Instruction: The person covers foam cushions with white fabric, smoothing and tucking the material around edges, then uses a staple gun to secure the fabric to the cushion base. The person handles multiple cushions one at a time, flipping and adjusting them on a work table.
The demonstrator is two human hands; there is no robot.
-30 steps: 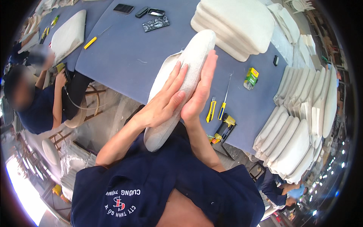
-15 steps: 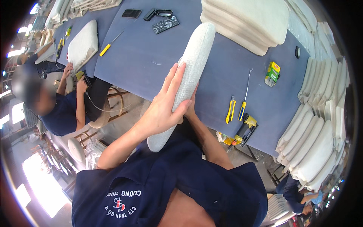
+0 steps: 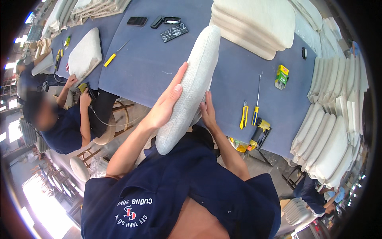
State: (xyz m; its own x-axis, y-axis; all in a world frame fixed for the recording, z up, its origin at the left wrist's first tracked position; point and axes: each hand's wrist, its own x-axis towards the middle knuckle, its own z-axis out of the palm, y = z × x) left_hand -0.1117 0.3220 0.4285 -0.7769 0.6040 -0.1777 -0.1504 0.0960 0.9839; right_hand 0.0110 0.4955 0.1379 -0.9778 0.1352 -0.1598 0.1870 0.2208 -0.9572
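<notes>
A light grey fabric-covered seat cushion (image 3: 195, 75) is held up on edge in front of my chest, tilted with its top leaning away to the right. My left hand (image 3: 165, 105) presses its left face, thumb and fingers along the fabric, gripping it. On the opposite side my right hand (image 3: 207, 111) supports the cushion, its fingers against the far face and partly hidden. Below the cushion's lower end is my dark blue shirt. The blue-grey worktable (image 3: 147, 51) lies beyond it.
On the table's right are a yellow utility knife (image 3: 244, 115), a hooked screwdriver-like tool (image 3: 256, 115), a staple gun (image 3: 259, 133) and a small green-yellow box (image 3: 281, 77). Cushion stacks (image 3: 254, 24) stand behind and at right (image 3: 324, 143). A co-worker (image 3: 59, 123) works at left.
The cushion has turned a little, showing more of its left face. My left hand has shifted lower around its edge, and my right hand now shows more beside it.
</notes>
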